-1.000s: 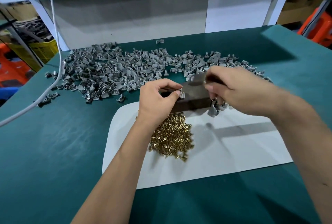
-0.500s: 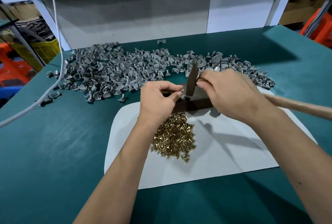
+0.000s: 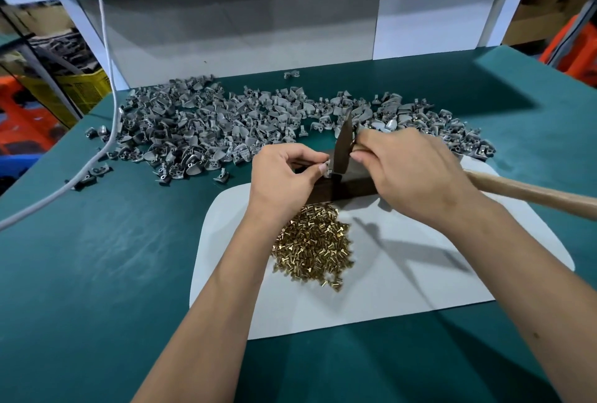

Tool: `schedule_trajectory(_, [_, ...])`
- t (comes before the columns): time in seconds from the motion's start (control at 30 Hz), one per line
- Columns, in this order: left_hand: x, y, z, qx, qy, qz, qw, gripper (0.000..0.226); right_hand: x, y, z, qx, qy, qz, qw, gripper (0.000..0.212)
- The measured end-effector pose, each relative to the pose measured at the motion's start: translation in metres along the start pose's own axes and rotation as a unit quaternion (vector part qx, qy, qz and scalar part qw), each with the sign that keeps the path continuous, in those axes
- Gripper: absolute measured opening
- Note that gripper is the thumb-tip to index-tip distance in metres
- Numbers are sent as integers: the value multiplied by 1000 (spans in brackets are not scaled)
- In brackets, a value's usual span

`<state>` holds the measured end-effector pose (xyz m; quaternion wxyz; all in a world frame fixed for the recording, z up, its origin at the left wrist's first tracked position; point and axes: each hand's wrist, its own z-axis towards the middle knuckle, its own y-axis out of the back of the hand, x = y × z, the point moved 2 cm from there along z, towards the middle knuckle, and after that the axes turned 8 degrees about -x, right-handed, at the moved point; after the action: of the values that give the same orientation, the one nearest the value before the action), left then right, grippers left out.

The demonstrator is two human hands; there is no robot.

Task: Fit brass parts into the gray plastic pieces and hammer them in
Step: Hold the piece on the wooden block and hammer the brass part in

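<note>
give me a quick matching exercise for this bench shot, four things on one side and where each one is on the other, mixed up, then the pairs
Things:
1. brass parts
2. gray plastic pieces
3. hammer
4. cable

Places:
A. gripped in the right hand, its head over the dark block
B. heaped on the white mat
C. hanging down at the far left onto the green table
D. spread across the table beyond the mat

Pairs: 1-B, 2-D, 3-A, 4-C
</note>
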<state>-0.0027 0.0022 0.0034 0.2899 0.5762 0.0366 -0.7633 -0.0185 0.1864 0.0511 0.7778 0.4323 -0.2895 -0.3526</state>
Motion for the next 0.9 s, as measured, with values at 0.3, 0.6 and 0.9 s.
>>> schedule_trajectory(0.3, [5, -3, -3, 4, -24, 40, 999, 16, -5, 5, -5, -61, -58, 33, 996, 21])
schedule_trajectory(0.6, [5, 0, 3, 23, -16, 80, 996, 19, 2, 8, 4, -131, -30, 38, 990, 25])
schedule_trajectory(0.9, [5, 0, 2, 28, -11, 94, 995, 19, 1, 9, 14, -158, -40, 40, 986, 25])
